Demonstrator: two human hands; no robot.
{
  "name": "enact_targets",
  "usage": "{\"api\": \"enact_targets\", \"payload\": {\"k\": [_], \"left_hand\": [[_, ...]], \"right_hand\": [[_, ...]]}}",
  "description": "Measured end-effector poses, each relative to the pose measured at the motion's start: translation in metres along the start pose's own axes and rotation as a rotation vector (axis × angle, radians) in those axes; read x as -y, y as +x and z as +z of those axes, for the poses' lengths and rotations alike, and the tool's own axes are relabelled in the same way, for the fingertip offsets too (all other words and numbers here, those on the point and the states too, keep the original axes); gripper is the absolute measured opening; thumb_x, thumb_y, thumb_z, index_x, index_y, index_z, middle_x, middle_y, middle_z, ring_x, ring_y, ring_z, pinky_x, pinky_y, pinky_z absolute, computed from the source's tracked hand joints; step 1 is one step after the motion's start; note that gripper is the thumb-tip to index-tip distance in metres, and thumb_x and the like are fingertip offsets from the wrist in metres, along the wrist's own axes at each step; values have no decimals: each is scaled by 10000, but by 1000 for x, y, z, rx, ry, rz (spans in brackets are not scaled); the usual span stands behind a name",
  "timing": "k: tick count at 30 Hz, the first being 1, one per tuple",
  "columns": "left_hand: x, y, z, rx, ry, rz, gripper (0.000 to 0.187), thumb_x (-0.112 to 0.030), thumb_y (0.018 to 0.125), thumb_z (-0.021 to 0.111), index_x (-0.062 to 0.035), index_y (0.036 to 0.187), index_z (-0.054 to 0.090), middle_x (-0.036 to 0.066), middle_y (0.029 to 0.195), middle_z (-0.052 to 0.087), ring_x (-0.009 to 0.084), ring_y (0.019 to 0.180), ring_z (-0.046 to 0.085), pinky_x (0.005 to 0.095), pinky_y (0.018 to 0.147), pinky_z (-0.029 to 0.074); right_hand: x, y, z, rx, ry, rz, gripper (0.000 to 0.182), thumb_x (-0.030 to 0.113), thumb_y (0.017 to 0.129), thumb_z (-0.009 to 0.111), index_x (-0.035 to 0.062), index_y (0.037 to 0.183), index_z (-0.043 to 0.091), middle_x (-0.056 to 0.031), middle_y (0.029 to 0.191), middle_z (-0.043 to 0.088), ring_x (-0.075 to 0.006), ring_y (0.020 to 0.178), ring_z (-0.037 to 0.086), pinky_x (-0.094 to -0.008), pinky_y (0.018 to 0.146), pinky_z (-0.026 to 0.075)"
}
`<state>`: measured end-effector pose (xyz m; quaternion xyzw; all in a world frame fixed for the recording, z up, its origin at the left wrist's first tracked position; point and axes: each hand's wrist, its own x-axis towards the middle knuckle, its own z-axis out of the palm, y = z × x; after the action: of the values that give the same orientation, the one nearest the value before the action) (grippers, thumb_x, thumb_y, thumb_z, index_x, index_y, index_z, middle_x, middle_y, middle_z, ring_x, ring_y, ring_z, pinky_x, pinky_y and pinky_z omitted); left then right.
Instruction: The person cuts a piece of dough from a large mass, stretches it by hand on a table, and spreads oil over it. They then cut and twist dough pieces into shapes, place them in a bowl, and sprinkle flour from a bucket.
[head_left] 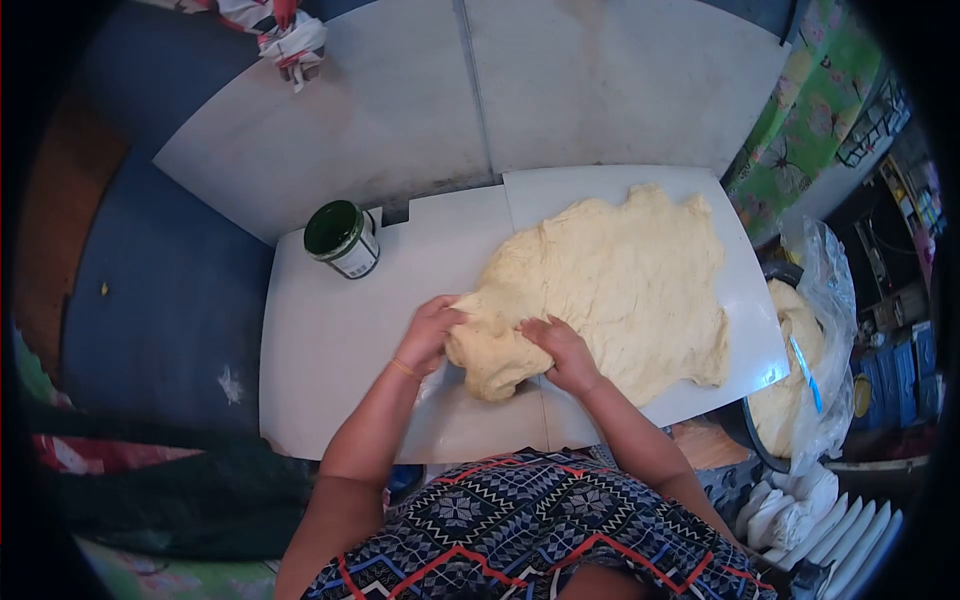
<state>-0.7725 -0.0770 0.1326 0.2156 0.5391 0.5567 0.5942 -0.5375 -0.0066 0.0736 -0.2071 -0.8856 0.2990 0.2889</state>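
Observation:
A large sheet of pale yellow dough (630,290) lies spread over the middle and right of the white table (330,370). Its near left end is bunched and folded into a thick lump. My left hand (430,335) grips the left edge of this lump, fingers curled on it. On the lump's right side, my right hand (562,352) holds the dough with its fingers bent over the top. Parts of both hands' fingers are hidden by the dough. Behind my left hand stands an open dark green tub (342,240) with a pale label.
Right of the table, a basin holds more dough (780,400), with a blue-handled tool (805,375) and clear plastic (835,300) over it. Below it are white stacked items (840,535). A pale panel (400,90) stands behind the table.

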Motion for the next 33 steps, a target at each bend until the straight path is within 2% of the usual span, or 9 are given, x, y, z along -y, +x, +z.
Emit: {"api": "enact_targets", "payload": {"k": [14, 16, 17, 20, 23, 26, 29, 31, 33], "left_hand": [[39, -20, -86, -61, -357, -67, 597, -122, 847, 601, -44, 1338, 272, 193, 1138, 522, 282, 1007, 564, 338, 863, 482], [62, -58, -49, -534, 1163, 444, 632, -164, 830, 636, -38, 1341, 286, 184, 1144, 535, 272, 1062, 534, 318, 907, 446], [60, -67, -40, -539, 1165, 439, 632, -164, 830, 636, -38, 1341, 286, 184, 1144, 535, 272, 1062, 534, 318, 907, 446], [56, -81, -34, -404, 858, 297, 694, -120, 764, 701, -24, 1329, 310, 144, 1160, 537, 244, 1006, 566, 346, 841, 473], [59, -97, -54, -224, 195, 323, 604, -221, 815, 657, -25, 1302, 359, 126, 1064, 576, 233, 897, 602, 314, 788, 495], [37, -122, -83, 16, -73, 82, 546, -354, 885, 544, -30, 1292, 378, 110, 995, 590, 223, 809, 615, 305, 732, 515], [46, -114, -84, -238, -14, 53, 559, -441, 923, 420, -34, 1304, 370, 111, 1019, 593, 218, 808, 620, 322, 707, 526], [32, -96, -31, 136, -447, -162, 625, -533, 915, 368, -18, 1269, 389, 169, 993, 602, 221, 879, 606, 352, 811, 508], [23, -64, -31, 206, -570, -183, 567, -464, 917, 420, -22, 1272, 385, 168, 1020, 594, 237, 906, 603, 379, 819, 507]], "right_hand": [[62, 10, 21, 363, -318, 16, 641, 396, 690, 704, 172, 1258, 510, -51, 1353, 420, -267, 1327, 271, -618, 1053, 110], [71, 20, 27, 429, -436, 155, 708, 446, 653, 731, 165, 1257, 492, -89, 1311, 443, -293, 1309, 297, -599, 1054, 130], [78, 24, 33, 432, -431, 151, 708, 446, 653, 731, 165, 1257, 492, -89, 1311, 443, -293, 1309, 297, -599, 1054, 130], [94, 34, 60, 307, -488, 366, 715, 412, 672, 709, 166, 1291, 447, -107, 1286, 450, -306, 1286, 321, -626, 1038, 135], [77, 35, 93, 63, -528, -168, 691, 281, 687, 696, 161, 1305, 410, -113, 1268, 465, -295, 1223, 400, -563, 1049, 205], [70, 50, 94, 65, 174, -38, 552, 59, 685, 617, 146, 1220, 518, -122, 1183, 567, -282, 1117, 522, -405, 984, 375], [90, 58, 66, 6, 564, 305, 506, 44, 677, 604, 120, 1174, 556, -119, 1127, 600, -296, 1098, 538, -407, 960, 393], [106, 56, 53, 98, 550, 392, 572, 49, 660, 614, 80, 1223, 517, -157, 1168, 566, -310, 1151, 502, -393, 965, 388], [111, 43, 56, -11, 137, -66, 523, 98, 671, 628, 91, 1187, 546, -159, 1211, 541, -326, 1195, 462, -467, 1004, 338]]}}
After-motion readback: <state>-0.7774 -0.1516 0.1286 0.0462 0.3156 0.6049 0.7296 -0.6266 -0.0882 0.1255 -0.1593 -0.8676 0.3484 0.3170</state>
